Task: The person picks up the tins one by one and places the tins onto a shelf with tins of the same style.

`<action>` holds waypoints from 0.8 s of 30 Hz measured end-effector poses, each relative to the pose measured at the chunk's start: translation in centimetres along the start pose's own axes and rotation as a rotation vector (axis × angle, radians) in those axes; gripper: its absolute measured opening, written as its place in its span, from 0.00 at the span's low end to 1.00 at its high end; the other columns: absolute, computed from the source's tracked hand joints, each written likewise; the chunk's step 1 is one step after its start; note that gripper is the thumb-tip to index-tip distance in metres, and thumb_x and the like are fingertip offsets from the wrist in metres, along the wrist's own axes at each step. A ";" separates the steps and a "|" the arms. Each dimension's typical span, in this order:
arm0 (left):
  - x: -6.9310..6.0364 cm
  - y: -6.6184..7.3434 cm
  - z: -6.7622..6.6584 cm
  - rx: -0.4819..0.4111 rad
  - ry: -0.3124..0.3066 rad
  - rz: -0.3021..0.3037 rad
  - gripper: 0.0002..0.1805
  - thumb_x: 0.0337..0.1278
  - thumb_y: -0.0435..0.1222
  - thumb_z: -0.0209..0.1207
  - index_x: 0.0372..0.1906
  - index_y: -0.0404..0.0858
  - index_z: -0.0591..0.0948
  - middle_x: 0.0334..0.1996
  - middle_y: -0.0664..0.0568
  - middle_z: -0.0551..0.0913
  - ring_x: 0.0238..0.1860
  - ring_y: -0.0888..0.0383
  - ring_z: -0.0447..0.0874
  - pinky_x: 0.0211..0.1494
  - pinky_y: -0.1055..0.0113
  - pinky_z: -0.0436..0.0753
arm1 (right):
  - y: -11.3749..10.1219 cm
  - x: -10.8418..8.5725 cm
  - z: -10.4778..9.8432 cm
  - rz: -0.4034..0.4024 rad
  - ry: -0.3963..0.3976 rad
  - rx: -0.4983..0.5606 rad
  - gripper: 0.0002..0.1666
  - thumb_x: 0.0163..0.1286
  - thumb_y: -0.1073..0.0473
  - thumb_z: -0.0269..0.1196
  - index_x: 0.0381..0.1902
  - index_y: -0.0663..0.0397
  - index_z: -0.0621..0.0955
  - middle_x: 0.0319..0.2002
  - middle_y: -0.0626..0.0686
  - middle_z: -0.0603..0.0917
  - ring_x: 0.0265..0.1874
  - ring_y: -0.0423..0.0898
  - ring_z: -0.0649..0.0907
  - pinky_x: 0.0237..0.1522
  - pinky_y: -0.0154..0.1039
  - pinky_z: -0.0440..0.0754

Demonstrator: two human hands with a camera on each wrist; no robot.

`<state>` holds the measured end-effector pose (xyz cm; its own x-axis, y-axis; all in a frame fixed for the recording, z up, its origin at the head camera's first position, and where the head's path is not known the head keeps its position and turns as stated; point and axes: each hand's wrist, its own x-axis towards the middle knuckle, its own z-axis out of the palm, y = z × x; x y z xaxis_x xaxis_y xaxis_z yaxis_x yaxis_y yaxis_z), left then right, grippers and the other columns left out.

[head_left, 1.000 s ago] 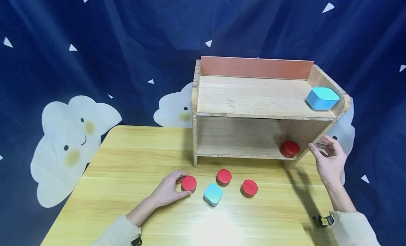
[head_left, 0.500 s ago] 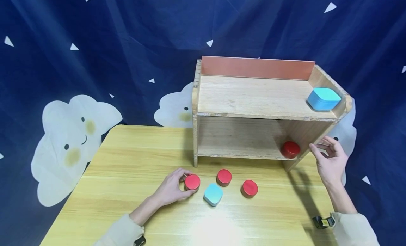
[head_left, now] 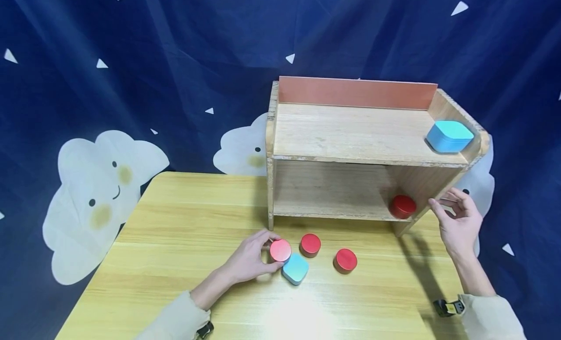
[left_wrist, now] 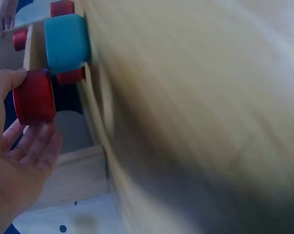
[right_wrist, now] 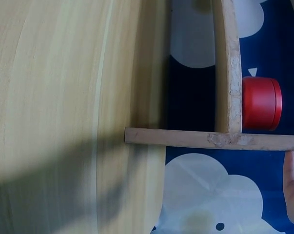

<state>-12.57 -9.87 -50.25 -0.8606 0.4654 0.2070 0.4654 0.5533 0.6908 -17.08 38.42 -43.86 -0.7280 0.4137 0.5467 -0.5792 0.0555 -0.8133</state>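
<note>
Between thumb and fingers, my left hand [head_left: 251, 260] pinches a round red tin [head_left: 280, 251], also seen as a red tin [left_wrist: 35, 97] in the left wrist view. It is raised off the table, close to a light-blue rounded-square tin [head_left: 295, 269]. Two more red tins stand on the table, a nearer-centre red tin [head_left: 310, 245] and a red tin to its right [head_left: 345, 261]. My right hand [head_left: 459, 228] rests its fingertips against the outer right side of a wooden shelf [head_left: 359, 135], with its fingers loosely bent.
On the shelf's lower board sits a red tin [head_left: 402, 207] at the right end. A blue tin [head_left: 449, 136] stands on the upper board, near the right side. The shelf stands on the wooden table [head_left: 188, 203], before a dark-blue curtain [head_left: 184, 62] with clouds.
My left hand has moved right with the red tin, which has risen off the table and come near the blue tin. My right hand stays against the shelf.
</note>
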 end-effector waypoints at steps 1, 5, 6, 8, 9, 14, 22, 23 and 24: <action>0.2 0.2 0.0 -0.001 0.002 -0.001 0.30 0.49 0.42 0.80 0.58 0.46 0.81 0.50 0.59 0.84 0.51 0.59 0.88 0.58 0.56 0.89 | 0.0 0.0 0.0 0.001 0.002 0.004 0.28 0.58 0.88 0.64 0.56 0.71 0.83 0.41 0.46 0.92 0.34 0.35 0.90 0.36 0.21 0.86; 0.9 1.1 0.0 -0.001 0.005 -0.007 0.30 0.49 0.42 0.80 0.58 0.48 0.81 0.50 0.60 0.83 0.51 0.59 0.87 0.57 0.55 0.89 | 0.1 0.0 0.0 0.002 0.007 -0.006 0.29 0.58 0.88 0.64 0.56 0.69 0.84 0.40 0.45 0.92 0.34 0.35 0.90 0.35 0.21 0.85; 1.1 1.3 0.0 0.004 0.005 -0.007 0.30 0.49 0.43 0.80 0.58 0.49 0.81 0.50 0.61 0.83 0.51 0.60 0.86 0.57 0.55 0.89 | 0.1 0.1 0.0 0.002 0.008 -0.001 0.29 0.57 0.88 0.64 0.56 0.69 0.84 0.40 0.45 0.92 0.34 0.35 0.90 0.35 0.21 0.85; 1.6 1.7 0.1 0.006 0.002 -0.003 0.29 0.49 0.43 0.80 0.57 0.49 0.81 0.49 0.61 0.83 0.51 0.61 0.85 0.57 0.56 0.88 | 0.1 0.1 0.0 -0.001 0.010 0.000 0.29 0.57 0.88 0.64 0.56 0.69 0.84 0.39 0.45 0.92 0.34 0.35 0.89 0.35 0.21 0.85; 1.8 1.9 0.1 0.012 0.002 0.002 0.29 0.49 0.43 0.80 0.57 0.49 0.81 0.49 0.61 0.83 0.51 0.62 0.85 0.57 0.57 0.88 | 0.1 0.0 0.0 -0.002 0.011 0.003 0.29 0.57 0.88 0.64 0.56 0.70 0.84 0.39 0.46 0.92 0.34 0.35 0.89 0.35 0.21 0.85; 2.9 3.0 0.2 0.044 0.011 0.044 0.29 0.49 0.44 0.80 0.57 0.49 0.81 0.48 0.61 0.83 0.50 0.62 0.85 0.57 0.60 0.88 | 0.1 0.0 0.0 -0.008 0.008 0.003 0.28 0.57 0.88 0.65 0.56 0.71 0.83 0.40 0.46 0.92 0.34 0.35 0.90 0.37 0.21 0.86; 5.7 4.7 -0.2 0.067 -0.071 0.064 0.30 0.54 0.45 0.76 0.61 0.48 0.80 0.56 0.57 0.84 0.60 0.55 0.84 0.66 0.49 0.83 | 0.0 -0.1 0.1 -0.009 0.013 0.022 0.28 0.57 0.89 0.64 0.56 0.71 0.84 0.40 0.47 0.92 0.34 0.36 0.90 0.38 0.22 0.86; 6.1 4.9 -0.2 0.059 -0.081 0.064 0.30 0.54 0.45 0.76 0.62 0.48 0.80 0.56 0.57 0.84 0.60 0.55 0.84 0.67 0.49 0.83 | 0.0 -0.1 0.1 -0.010 0.014 0.027 0.28 0.57 0.89 0.64 0.56 0.71 0.84 0.40 0.47 0.92 0.34 0.36 0.90 0.38 0.22 0.86; 6.5 5.1 -0.2 0.057 -0.089 0.063 0.30 0.55 0.46 0.76 0.62 0.48 0.80 0.56 0.57 0.84 0.60 0.55 0.84 0.66 0.50 0.83 | 0.0 -0.1 0.2 -0.011 0.014 0.033 0.28 0.57 0.89 0.64 0.56 0.71 0.84 0.40 0.47 0.92 0.34 0.36 0.90 0.38 0.22 0.86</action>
<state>-15.84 -4.19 -45.27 -0.8086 0.5585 0.1851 0.5314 0.5582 0.6372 -17.07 38.21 -43.84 -0.7162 0.4262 0.5526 -0.5991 0.0304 -0.8001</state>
